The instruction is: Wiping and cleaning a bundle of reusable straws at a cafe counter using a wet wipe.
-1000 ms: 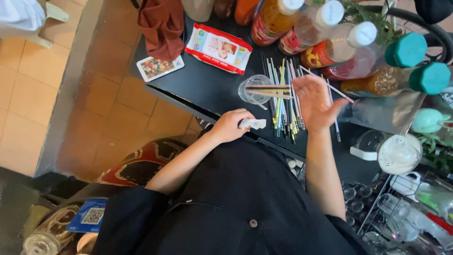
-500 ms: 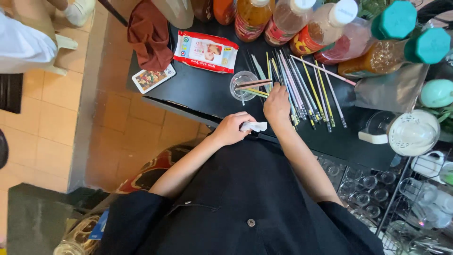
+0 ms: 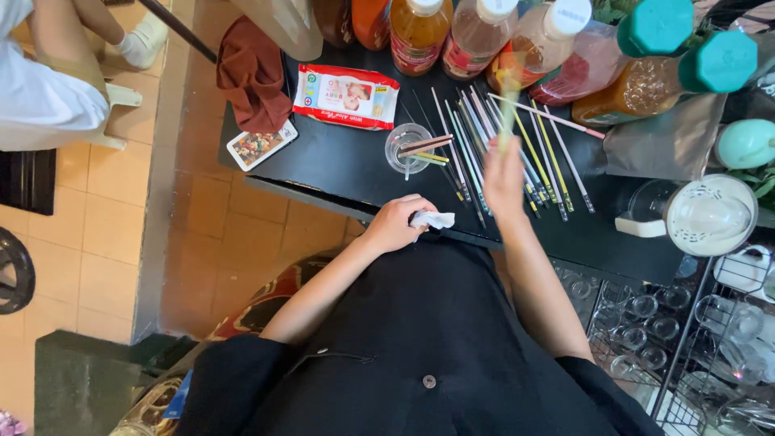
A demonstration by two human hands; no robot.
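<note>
My left hand rests at the near edge of the black table, closed on a crumpled white wipe. My right hand is raised over a spread of several thin coloured sticks and pinches one yellowish stick, which is blurred by motion. A clear glass with a few sticks laid in it stands just left of the spread.
A red-and-white pack of wet wipes, a brown cloth and a small picture card lie at the left. Bottles line the far edge. A white lidded jar and a wire rack of glasses sit right. A seated person is at upper left.
My right hand has gone from flat over the sticks to lifting one stick up off the table. My left hand has stayed at the table edge with the wipe.
</note>
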